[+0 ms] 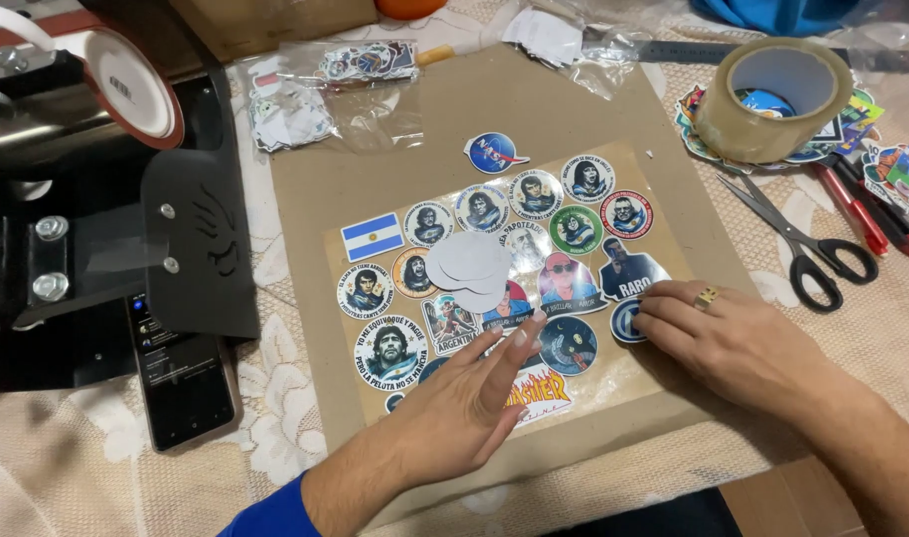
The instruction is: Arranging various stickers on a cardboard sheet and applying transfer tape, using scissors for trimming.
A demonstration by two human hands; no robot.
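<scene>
Both hands sit lowest in view: left hand (464, 398), blue sleeve, fingers spread flat and hovering over or lightly touching the stickers near the bottom of the sheet, holding nothing; right hand (728, 343), ring on one finger, palm down, fingertips pressing the edge of a round blue sticker (625, 323) at the sheet's right side. Sticker sheet (504, 288) lies on a brown cardboard panel (375, 179) in the middle of the surface, over a lace cloth. Most of the sheet looks filled already: round portrait stickers, a flag sticker (372, 237), lettered ones, packed close. Blank white paper circles (469, 267) lie stacked on top near the centre, loose by the look of it. One round blue sticker (494, 152) sits apart on bare cardboard above the sheet. Judging by that, arranging is nearly done, a few pieces left. Tape roll (772, 99) and scissors (797, 239) rest well to the right, red pens just beside them; more loose stickers under the tape. Phone (181, 373) and a black press machine (96, 179) on the left.
</scene>
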